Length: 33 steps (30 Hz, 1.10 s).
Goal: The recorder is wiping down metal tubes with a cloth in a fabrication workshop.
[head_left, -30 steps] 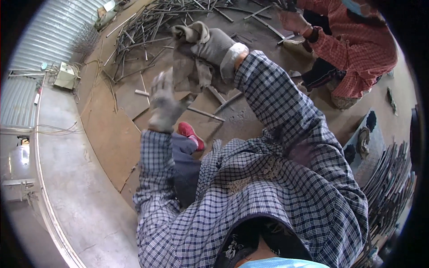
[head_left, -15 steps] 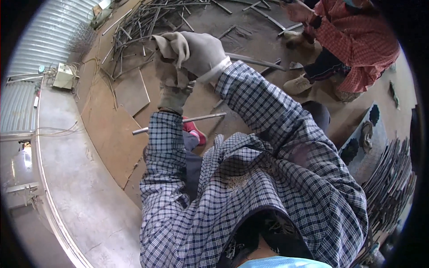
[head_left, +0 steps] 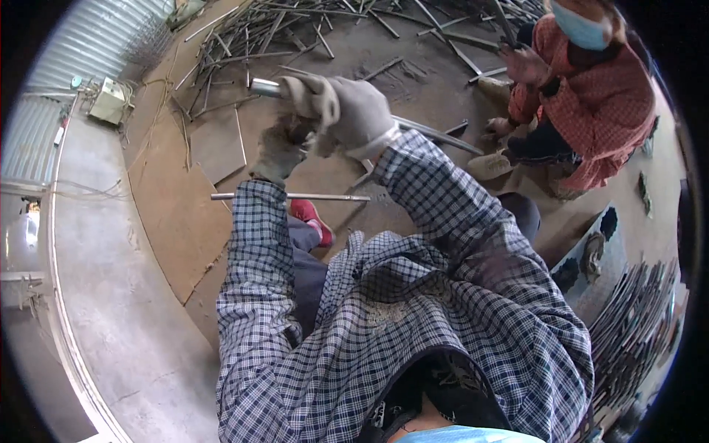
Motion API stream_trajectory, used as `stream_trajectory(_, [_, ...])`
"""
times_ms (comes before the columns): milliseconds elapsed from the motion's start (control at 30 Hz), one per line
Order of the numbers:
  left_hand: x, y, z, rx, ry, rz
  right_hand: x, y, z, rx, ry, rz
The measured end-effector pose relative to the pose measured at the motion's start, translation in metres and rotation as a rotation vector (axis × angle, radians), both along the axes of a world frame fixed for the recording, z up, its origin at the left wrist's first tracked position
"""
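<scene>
My right hand (head_left: 362, 111), in a grey glove, is closed round a bunched grey cloth (head_left: 316, 96) and a shiny metal tube (head_left: 264, 86). The tube's near end sticks out left of the cloth, and a long length shows again to the right beyond my wrist. My left hand (head_left: 277, 153), in a dirty dark glove, is just below the cloth with its fingers curled; what lies in them is hidden. A second thin metal tube (head_left: 332, 197) lies crosswise below, passing behind my left forearm.
Many loose metal tubes (head_left: 258, 33) lie heaped at the far side. A co-worker in a red checked shirt (head_left: 609, 103) crouches at the far right, hands raised. A stack of rods (head_left: 639, 325) and a blue-grey sheet (head_left: 591, 255) are at right; a flat board (head_left: 218, 148) lies left.
Both hands have shifted; my right hand moved slightly right and down, and the tube's end now shows beyond the cloth. The co-worker has leaned into fuller view.
</scene>
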<state>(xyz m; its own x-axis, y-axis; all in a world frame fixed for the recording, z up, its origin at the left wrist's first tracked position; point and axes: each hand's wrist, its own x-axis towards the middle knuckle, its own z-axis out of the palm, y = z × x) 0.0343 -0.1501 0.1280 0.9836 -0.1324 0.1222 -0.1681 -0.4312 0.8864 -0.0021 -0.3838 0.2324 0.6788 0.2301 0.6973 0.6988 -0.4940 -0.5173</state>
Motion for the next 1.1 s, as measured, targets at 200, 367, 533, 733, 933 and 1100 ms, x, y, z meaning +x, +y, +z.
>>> stream_trajectory(200, [-0.032, -0.034, 0.051, 0.321, -0.128, 0.061, -0.002, -0.067, -0.062, -0.052, 0.347, -0.005])
stream_trajectory(367, [-0.03, -0.046, 0.053, 0.408, -0.141, 0.098, 0.001, -0.02, -0.024, -0.129, 0.153, -0.161])
stream_trajectory(533, [-0.029, -0.022, 0.039, 0.557, -0.42, 0.07, 0.012, 0.001, -0.009, -0.226, 0.163, -0.093])
stream_trajectory(733, [-0.039, 0.005, 0.042, -0.225, 0.165, 0.259, 0.006, -0.108, -0.134, -0.313, 0.3, -0.193])
stream_trajectory(933, [-0.042, 0.019, 0.036, -0.141, 0.124, 0.222, -0.018, -0.192, -0.187, 0.446, 1.244, 0.052])
stream_trajectory(1100, [-0.036, -0.006, 0.033, 0.103, 0.042, 0.124, -0.019, -0.125, -0.131, -0.169, 0.579, -0.005])
